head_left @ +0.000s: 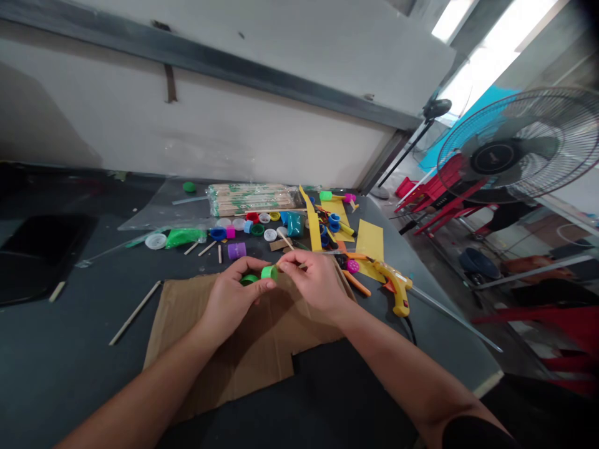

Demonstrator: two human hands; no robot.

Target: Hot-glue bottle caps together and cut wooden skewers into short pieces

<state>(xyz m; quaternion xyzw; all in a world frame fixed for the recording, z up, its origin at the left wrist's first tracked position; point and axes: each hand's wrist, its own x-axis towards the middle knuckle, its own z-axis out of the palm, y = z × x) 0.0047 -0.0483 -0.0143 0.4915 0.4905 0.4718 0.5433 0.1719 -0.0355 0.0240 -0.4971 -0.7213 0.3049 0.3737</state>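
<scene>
Over a sheet of brown cardboard, my left hand is closed on a bright green bottle cap between thumb and fingers. A second green cap, darker inside, shows just behind the left thumb. My right hand pinches a thin wooden stick, which points up and away from the fingers. The right fingertips are close against the green cap; whether they touch it is hard to tell. Beyond the hands stands a purple cap.
Coloured bottle caps and short stick pieces lie behind the cardboard, before a plastic-wrapped bundle of wooden sticks. To the right are orange-handled pliers, yellow card pieces and a yellow glue gun. A fan stands beyond the table.
</scene>
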